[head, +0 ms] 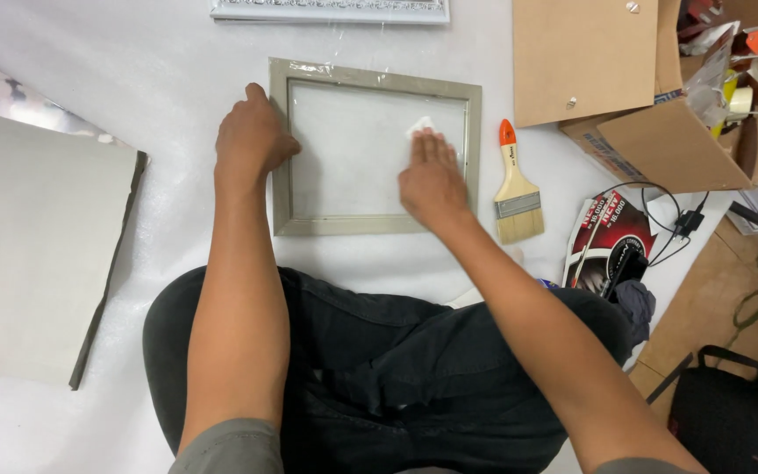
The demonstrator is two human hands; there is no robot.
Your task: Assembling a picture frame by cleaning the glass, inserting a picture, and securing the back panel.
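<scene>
A grey-beige picture frame (377, 76) with a glass pane lies flat on the white floor covering in front of my knees. My left hand (252, 136) presses down on the frame's left edge, fingers curled over it. Flat on the glass near the frame's right side, my right hand (432, 180) presses a small white cloth (418, 126) that peeks out past the fingertips. A paintbrush (515, 189) with a wooden handle and an orange tip lies just right of the frame.
A large grey board (32, 246) lies at the left. An ornate silver frame (331, 10) lies at the top edge. A brown backing board (581, 57) and an open cardboard box (673, 132) of tapes stand top right, a cable and printed package (611, 241) below them.
</scene>
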